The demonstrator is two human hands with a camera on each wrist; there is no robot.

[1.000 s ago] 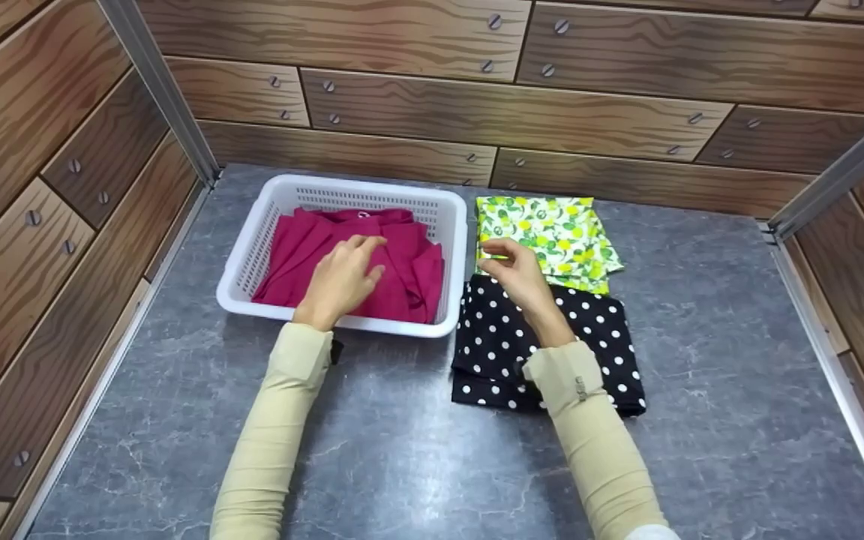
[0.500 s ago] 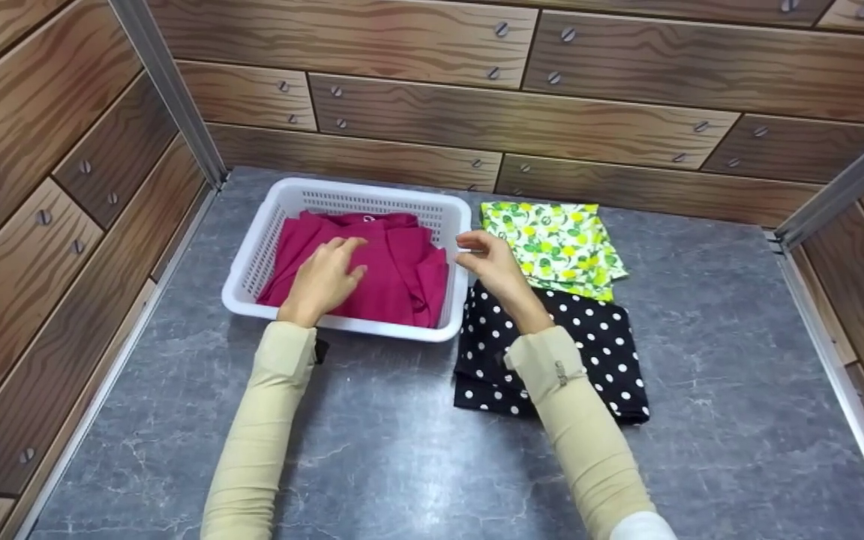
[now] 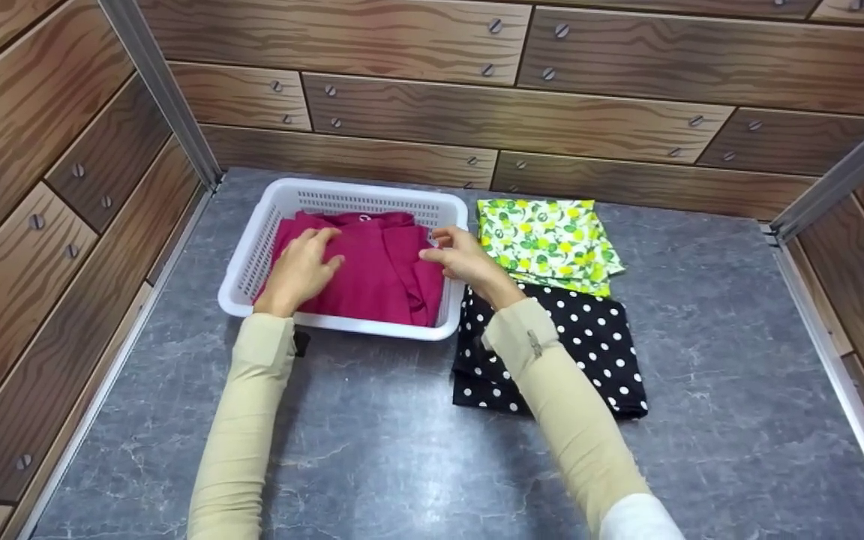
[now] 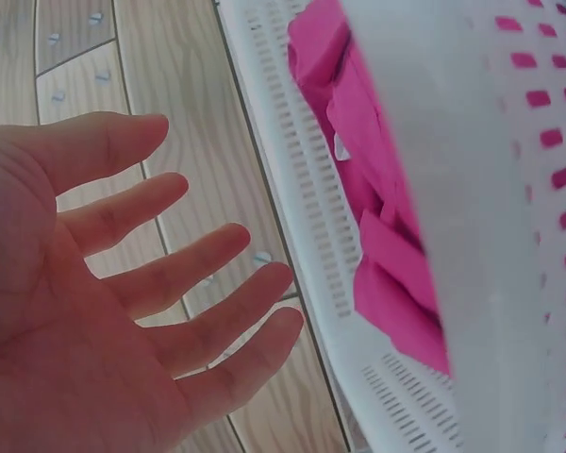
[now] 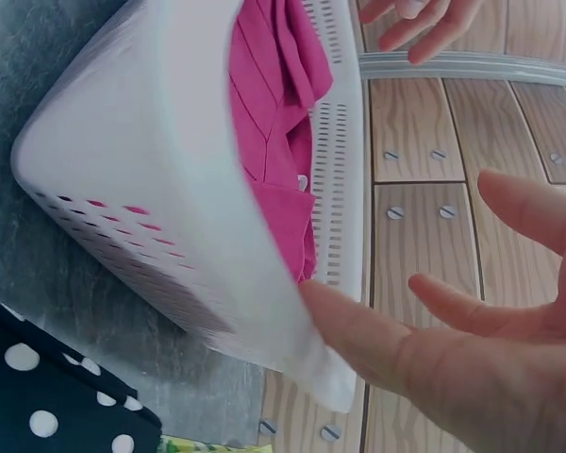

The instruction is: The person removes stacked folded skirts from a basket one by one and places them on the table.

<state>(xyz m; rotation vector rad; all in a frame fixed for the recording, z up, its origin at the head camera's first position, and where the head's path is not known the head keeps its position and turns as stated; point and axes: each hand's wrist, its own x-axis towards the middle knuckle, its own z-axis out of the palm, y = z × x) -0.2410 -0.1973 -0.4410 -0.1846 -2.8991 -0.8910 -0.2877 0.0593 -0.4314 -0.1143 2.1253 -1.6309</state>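
Note:
A magenta garment lies folded in a white perforated plastic basket. My left hand hovers above the garment's left side; in the left wrist view its fingers are spread and nothing is between them. Over the basket's right side is my right hand, thumb and fingers apart. One of its fingers overlaps the rim in the right wrist view, and whether it touches cannot be told. A small white tag shows at the garment's far edge.
Right of the basket lies a folded lemon-print cloth. Nearer, partly under my right forearm, is a folded black polka-dot cloth. Wood-patterned panels wall in the grey marbled table at the back and both sides.
The left hand has moved left over the garment. My right hand has moved left from beside the lemon-print cloth to the basket's right side. Basket and cloths keep their places.

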